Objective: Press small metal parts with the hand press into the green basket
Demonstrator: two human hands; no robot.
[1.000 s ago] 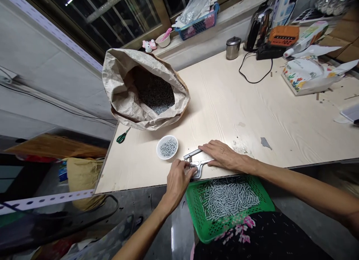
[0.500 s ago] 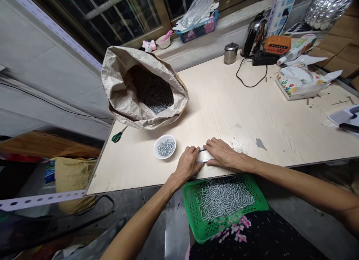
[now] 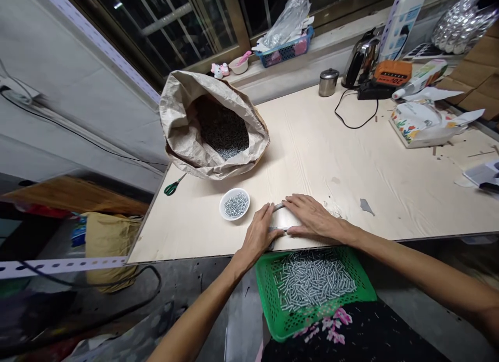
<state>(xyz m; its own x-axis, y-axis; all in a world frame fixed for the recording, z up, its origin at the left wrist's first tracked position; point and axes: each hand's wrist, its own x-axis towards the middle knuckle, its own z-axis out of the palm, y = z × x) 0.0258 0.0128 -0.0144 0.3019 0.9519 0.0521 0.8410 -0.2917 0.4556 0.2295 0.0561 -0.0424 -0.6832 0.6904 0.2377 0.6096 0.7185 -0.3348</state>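
At the table's front edge, my left hand (image 3: pixel 258 229) closes on the left ends of two thin grey metal-looking strips (image 3: pixel 279 207), fingers at the far one and thumb at the near one. Opposite it, my right hand (image 3: pixel 310 216) holds their right ends the same way. The strips run side by side with a gap between; my fingers hide their ends and their exact kind. Left of my hands stands a small white bowl (image 3: pixel 222 212) of silvery screw-like pieces. Below the edge, a green plastic basket (image 3: pixel 268 315) holds many larger silvery threaded pieces.
A big open woven sack (image 3: pixel 175 112) of small metal pieces stands at the back left. Green-handled scissors (image 3: pixel 171 188) lie near the left edge. Farther right are a lidded metal cup (image 3: pixel 328 82), a kettle (image 3: pixel 359 60), a black cable (image 3: pixel 338 112) and a tissue pack (image 3: pixel 421 125).
The view has shifted a little, moving the background rightward. My hands keep their grip, and the two strips now appear slightly farther apart.
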